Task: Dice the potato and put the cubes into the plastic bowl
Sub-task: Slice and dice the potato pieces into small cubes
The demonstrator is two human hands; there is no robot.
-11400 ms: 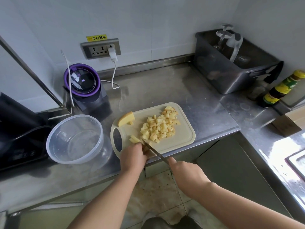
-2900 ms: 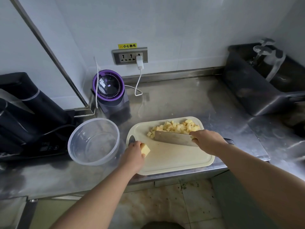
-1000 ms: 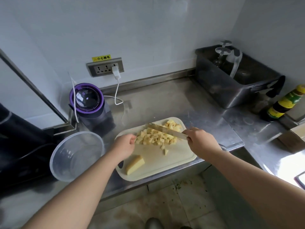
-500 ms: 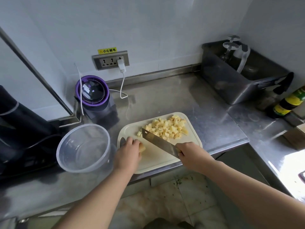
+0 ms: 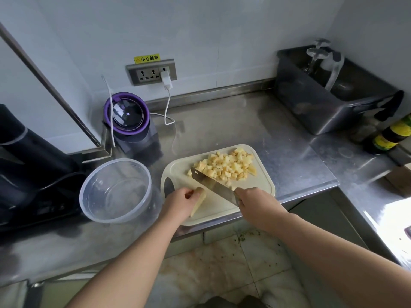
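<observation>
A cream cutting board (image 5: 262, 185) lies on the steel counter. A pile of yellow potato cubes (image 5: 226, 166) covers its far half. My left hand (image 5: 180, 202) holds an uncut potato wedge (image 5: 198, 202) on the board's near left. My right hand (image 5: 255, 203) grips a cleaver (image 5: 211, 185) by the handle; its blade slants above the board between the wedge and the cubes. A clear plastic bowl (image 5: 115, 190) stands left of the board and holds no cubes.
A purple-rimmed appliance (image 5: 127, 121) stands behind the bowl, its white cord plugged into a wall socket (image 5: 153, 72). A steel sink tub (image 5: 329, 90) sits at the back right, a dark sauce bottle (image 5: 391, 136) beside it. A black appliance (image 5: 26, 165) fills the left.
My left hand has turned the wedge so more of it shows. The cleaver has stayed slanted next to it. The view has shifted slightly.
</observation>
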